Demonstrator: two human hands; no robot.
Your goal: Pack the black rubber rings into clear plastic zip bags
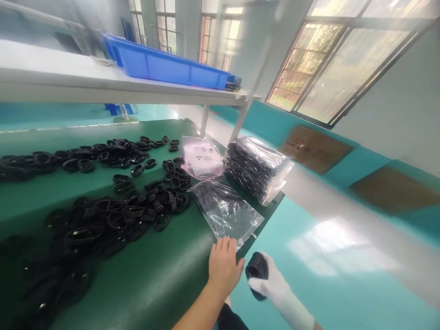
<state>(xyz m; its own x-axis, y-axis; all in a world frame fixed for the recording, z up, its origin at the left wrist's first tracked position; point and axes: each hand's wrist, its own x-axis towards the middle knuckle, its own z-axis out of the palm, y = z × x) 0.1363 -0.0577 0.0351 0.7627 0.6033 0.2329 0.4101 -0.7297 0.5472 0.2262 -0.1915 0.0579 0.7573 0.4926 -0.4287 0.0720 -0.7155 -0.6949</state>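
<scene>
My left hand [224, 268], bare, is at the near edge of a clear plastic bag [228, 213], its fingertips at the bag's end. Its fingers are stretched forward side by side, with the thumb apart. The bag lies on the green table and has dark contents in its far part. My right hand [273, 282] wears a white glove and is closed around a bundle of black oval loops [257, 275], held out past the table edge above the floor. Whether the loops are coiled cable cannot be made out.
Piles of similar black loops [117, 215] cover much of the green table [165, 270]. A filled clear bag [257, 167] and a pink printed bag [202, 157] lie at the far right. Above runs a white shelf [103, 87] with a blue bin [172, 66]. Brown cardboard [314, 147] leans by the wall.
</scene>
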